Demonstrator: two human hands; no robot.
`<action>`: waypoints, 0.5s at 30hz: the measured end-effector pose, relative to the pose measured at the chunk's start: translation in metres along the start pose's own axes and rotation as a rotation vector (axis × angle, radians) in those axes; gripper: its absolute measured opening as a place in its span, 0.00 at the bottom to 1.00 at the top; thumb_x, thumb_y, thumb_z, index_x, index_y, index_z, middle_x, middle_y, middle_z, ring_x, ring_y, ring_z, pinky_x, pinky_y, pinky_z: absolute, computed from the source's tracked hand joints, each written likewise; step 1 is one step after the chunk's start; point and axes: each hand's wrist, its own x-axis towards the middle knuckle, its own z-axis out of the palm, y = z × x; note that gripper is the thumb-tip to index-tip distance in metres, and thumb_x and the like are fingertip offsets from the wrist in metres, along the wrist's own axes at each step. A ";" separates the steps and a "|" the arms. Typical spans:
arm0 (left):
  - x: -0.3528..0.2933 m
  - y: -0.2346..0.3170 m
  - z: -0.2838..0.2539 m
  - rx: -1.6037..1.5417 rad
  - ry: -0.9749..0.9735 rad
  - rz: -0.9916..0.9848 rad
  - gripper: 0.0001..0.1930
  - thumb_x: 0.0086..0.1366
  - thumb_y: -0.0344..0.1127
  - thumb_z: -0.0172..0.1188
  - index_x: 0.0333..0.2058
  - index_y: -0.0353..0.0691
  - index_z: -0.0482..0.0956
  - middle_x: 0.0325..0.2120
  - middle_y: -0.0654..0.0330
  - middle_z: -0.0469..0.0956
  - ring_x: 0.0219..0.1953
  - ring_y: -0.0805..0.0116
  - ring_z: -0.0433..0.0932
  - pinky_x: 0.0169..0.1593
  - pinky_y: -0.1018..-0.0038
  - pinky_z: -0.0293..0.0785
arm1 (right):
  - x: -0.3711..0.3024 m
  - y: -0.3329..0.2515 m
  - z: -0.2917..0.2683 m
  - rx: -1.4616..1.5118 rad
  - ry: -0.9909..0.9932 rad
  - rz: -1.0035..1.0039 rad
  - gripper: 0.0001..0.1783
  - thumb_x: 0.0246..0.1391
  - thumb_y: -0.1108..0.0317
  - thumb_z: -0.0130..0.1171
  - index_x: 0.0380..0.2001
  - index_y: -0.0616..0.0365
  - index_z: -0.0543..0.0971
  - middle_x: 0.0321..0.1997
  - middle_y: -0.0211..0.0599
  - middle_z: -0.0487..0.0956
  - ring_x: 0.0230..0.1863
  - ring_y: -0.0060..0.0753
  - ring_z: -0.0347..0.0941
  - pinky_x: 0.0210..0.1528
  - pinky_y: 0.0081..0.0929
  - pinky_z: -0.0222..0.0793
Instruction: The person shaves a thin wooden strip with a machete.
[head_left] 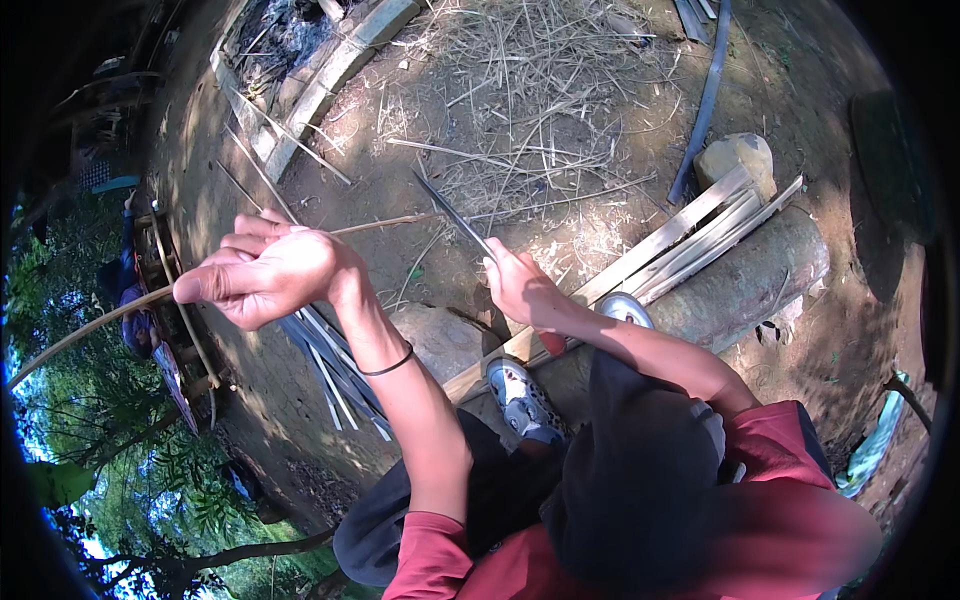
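My left hand is raised at the left, its fingers closed around a long, thin wooden strip. One end of the strip bends away past the thumb toward the left rim. The other end reaches right, close to the knife blade. In the middle, my right hand grips a knife whose narrow dark blade points up and left. My fingers cover most of its handle, and a red piece shows below the wrist. Whether blade and strip touch, I cannot tell.
Pale split lengths of wood lean along a thick log by my shoes. Stones lie close by. Thin shavings litter the ground ahead. A bundle of dark strips lies beneath my left forearm. Ash framed by beams is farther off.
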 end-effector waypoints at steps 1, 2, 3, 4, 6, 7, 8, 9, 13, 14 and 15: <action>-0.001 -0.001 0.001 0.020 0.020 -0.003 0.30 0.71 0.54 0.44 0.14 0.50 0.43 0.07 0.72 0.44 0.10 0.79 0.41 0.13 0.80 0.38 | -0.013 -0.015 -0.004 0.044 0.025 -0.047 0.14 0.61 0.68 0.47 0.48 0.62 0.67 0.23 0.60 0.74 0.30 0.62 0.74 0.33 0.49 0.67; 0.000 -0.001 0.000 0.039 0.039 0.004 0.31 0.71 0.55 0.45 0.13 0.50 0.43 0.07 0.71 0.44 0.10 0.79 0.41 0.13 0.80 0.38 | -0.019 -0.027 -0.002 -0.011 0.140 -0.183 0.15 0.60 0.69 0.48 0.50 0.58 0.67 0.20 0.57 0.73 0.25 0.59 0.73 0.29 0.46 0.66; 0.001 -0.010 -0.006 0.018 -0.002 0.008 0.32 0.70 0.56 0.45 0.13 0.51 0.42 0.07 0.71 0.43 0.09 0.78 0.42 0.12 0.80 0.40 | -0.023 -0.046 -0.015 -0.016 0.032 -0.126 0.16 0.60 0.69 0.48 0.51 0.58 0.66 0.20 0.55 0.73 0.24 0.58 0.72 0.27 0.46 0.65; 0.000 -0.006 -0.006 0.040 -0.028 0.014 0.32 0.70 0.56 0.46 0.12 0.50 0.43 0.06 0.70 0.43 0.08 0.77 0.43 0.11 0.80 0.42 | -0.025 -0.063 -0.024 -0.017 -0.076 -0.075 0.17 0.60 0.69 0.48 0.52 0.57 0.66 0.19 0.54 0.72 0.22 0.58 0.72 0.26 0.45 0.65; 0.003 -0.003 -0.009 0.057 0.019 0.021 0.32 0.70 0.56 0.46 0.12 0.50 0.44 0.06 0.70 0.44 0.08 0.77 0.43 0.11 0.80 0.42 | -0.023 -0.052 -0.009 -0.065 -0.119 -0.083 0.17 0.60 0.69 0.48 0.52 0.60 0.65 0.19 0.53 0.73 0.22 0.58 0.72 0.24 0.44 0.65; 0.000 -0.003 -0.002 0.050 0.007 0.044 0.32 0.70 0.56 0.46 0.12 0.49 0.45 0.06 0.70 0.44 0.08 0.77 0.43 0.11 0.81 0.41 | -0.014 -0.018 0.007 -0.004 -0.061 -0.105 0.17 0.61 0.68 0.46 0.51 0.62 0.64 0.20 0.55 0.73 0.26 0.59 0.74 0.27 0.46 0.66; -0.003 0.000 0.003 0.030 -0.013 0.031 0.32 0.70 0.56 0.47 0.12 0.49 0.45 0.06 0.71 0.44 0.08 0.77 0.44 0.11 0.81 0.42 | -0.008 0.012 0.015 0.005 -0.047 -0.069 0.16 0.61 0.68 0.45 0.51 0.62 0.64 0.20 0.55 0.73 0.26 0.60 0.73 0.27 0.46 0.66; -0.006 0.001 0.006 0.008 -0.039 0.023 0.32 0.69 0.56 0.47 0.12 0.49 0.45 0.06 0.71 0.44 0.08 0.77 0.44 0.11 0.80 0.42 | -0.002 0.039 0.021 0.020 -0.031 -0.036 0.16 0.61 0.68 0.45 0.51 0.62 0.64 0.19 0.56 0.72 0.26 0.61 0.73 0.27 0.47 0.66; 0.002 -0.006 0.001 0.030 0.015 0.039 0.32 0.69 0.56 0.47 0.12 0.49 0.45 0.07 0.71 0.44 0.08 0.77 0.45 0.11 0.79 0.44 | 0.003 0.012 0.009 0.078 0.028 -0.065 0.17 0.61 0.69 0.44 0.52 0.61 0.64 0.19 0.55 0.71 0.26 0.61 0.71 0.29 0.48 0.64; 0.004 -0.012 -0.004 0.023 0.024 0.040 0.32 0.69 0.57 0.47 0.12 0.49 0.45 0.07 0.70 0.44 0.08 0.77 0.45 0.11 0.79 0.44 | -0.008 -0.004 0.005 0.081 0.048 -0.112 0.17 0.60 0.70 0.44 0.52 0.61 0.64 0.20 0.54 0.71 0.26 0.60 0.71 0.29 0.47 0.64; 0.006 -0.011 -0.010 0.073 0.020 0.095 0.32 0.69 0.58 0.47 0.12 0.49 0.45 0.07 0.70 0.44 0.08 0.76 0.45 0.11 0.78 0.45 | -0.015 -0.023 0.004 0.075 0.027 -0.146 0.19 0.60 0.70 0.46 0.54 0.59 0.64 0.20 0.52 0.71 0.25 0.57 0.71 0.28 0.44 0.65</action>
